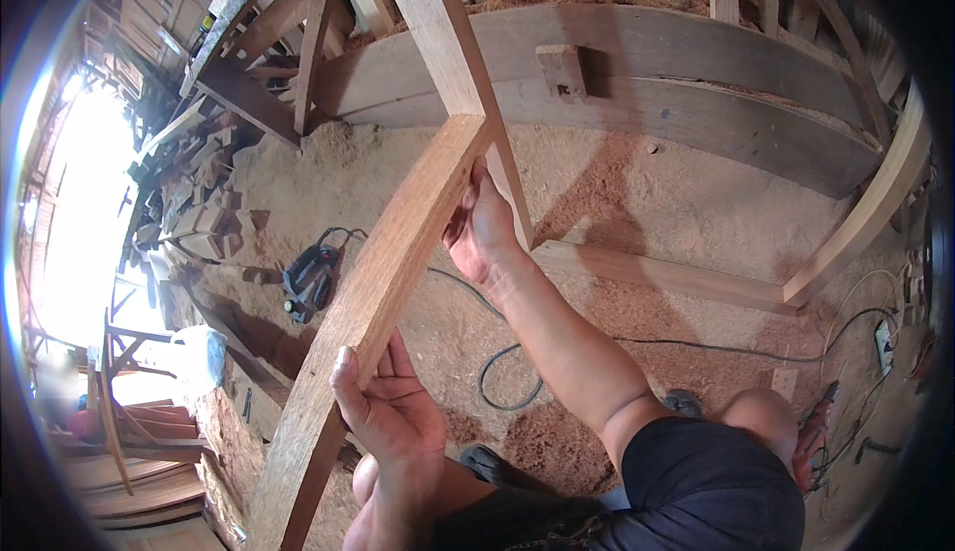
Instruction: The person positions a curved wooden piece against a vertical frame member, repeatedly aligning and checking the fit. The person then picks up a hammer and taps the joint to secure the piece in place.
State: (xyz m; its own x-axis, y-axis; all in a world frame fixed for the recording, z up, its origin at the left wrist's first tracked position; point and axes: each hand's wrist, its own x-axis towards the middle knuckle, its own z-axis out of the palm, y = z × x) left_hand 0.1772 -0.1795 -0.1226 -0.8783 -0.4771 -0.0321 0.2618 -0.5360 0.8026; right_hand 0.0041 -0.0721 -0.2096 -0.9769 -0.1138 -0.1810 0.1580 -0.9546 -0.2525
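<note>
1. Nearest the camera, the left hand [390,414] is closed around the lower stretch of a long wooden plank [370,312], thumb on the plank's upper face and fingers curled under its right edge.
2. The plank runs diagonally from the lower left of the view up toward the centre, tilted, held in the air above the sawdust-covered floor [637,203].
3. Farther up, the right hand [480,228] grips the plank near its upper end, fingers wrapped on the right side, the forearm reaching out from the person's dark shorts [696,491].
4. The plank's top end meets a slanted upright wooden post [448,54]; the two look to be touching there.
5. Below the hands, a black cable [517,372] loops across the floor, near a dark shoe [492,464].
6. To the left, well apart from the plank's middle, an electric hand planer [310,282] lies on the sawdust.
7. A wooden beam [657,275] lies flat on the floor beyond the right forearm.
8. Farthest off, wide curved boards [696,84] stand on edge, with a pile of wood offcuts [199,203] at the far left.
</note>
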